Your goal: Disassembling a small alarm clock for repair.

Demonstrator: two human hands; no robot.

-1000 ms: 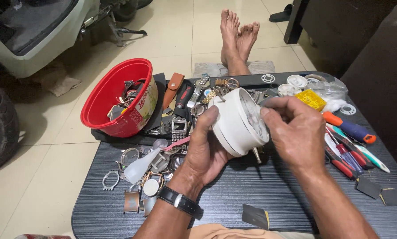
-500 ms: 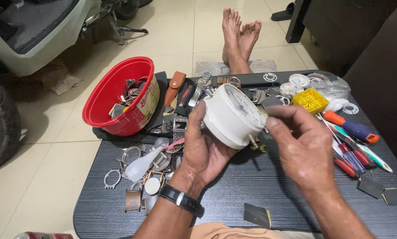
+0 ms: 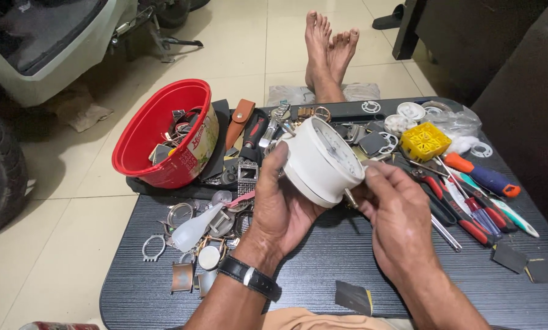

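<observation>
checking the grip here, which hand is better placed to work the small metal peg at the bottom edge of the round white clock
Right, probably. The right hand already has its fingertips at the small metal peg under the round white clock. The left hand is cupped around the clock's body, supporting it, so it is not free.

Clock (image 3: 321, 160) between both hands over the table (image 3: 322, 269), bowl (image 3: 164, 131) at its left, screwdrivers (image 3: 481, 195) at its right, feet (image 3: 329, 49) behind.

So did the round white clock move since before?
Yes. The round white clock has turned in the left hand: its face, first towards the right hand, now tilts up and away, towards the yellow plastic box. It stayed beside the red bowl.
</observation>
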